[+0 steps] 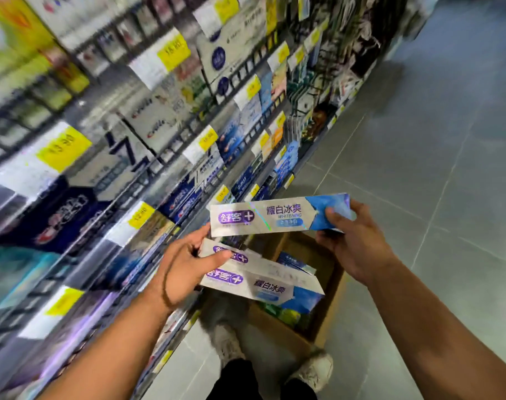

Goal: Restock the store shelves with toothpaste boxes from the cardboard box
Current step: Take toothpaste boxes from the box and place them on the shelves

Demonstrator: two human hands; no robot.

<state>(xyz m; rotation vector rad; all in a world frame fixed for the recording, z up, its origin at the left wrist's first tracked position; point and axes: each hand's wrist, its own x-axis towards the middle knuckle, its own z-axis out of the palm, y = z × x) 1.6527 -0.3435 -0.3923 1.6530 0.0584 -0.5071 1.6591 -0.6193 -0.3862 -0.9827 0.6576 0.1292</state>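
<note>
My right hand (352, 241) grips the blue end of a silver-and-blue toothpaste box (275, 216), held level in the air. My left hand (185, 264) grips the purple-logo ends of two more toothpaste boxes (260, 284), stacked and slanting down to the right; its fingertips also touch the upper box's left end. Below both hands the brown cardboard box (324, 307) stands open on the floor with more toothpaste boxes (292, 262) inside. The store shelves (148, 157) rise on the left, blurred.
The shelves carry packed rows of boxed goods behind yellow price tags (62, 148). Grey tiled floor (419, 140) stretches along the aisle to the right. My two shoes (312, 370) stand just in front of the cardboard box.
</note>
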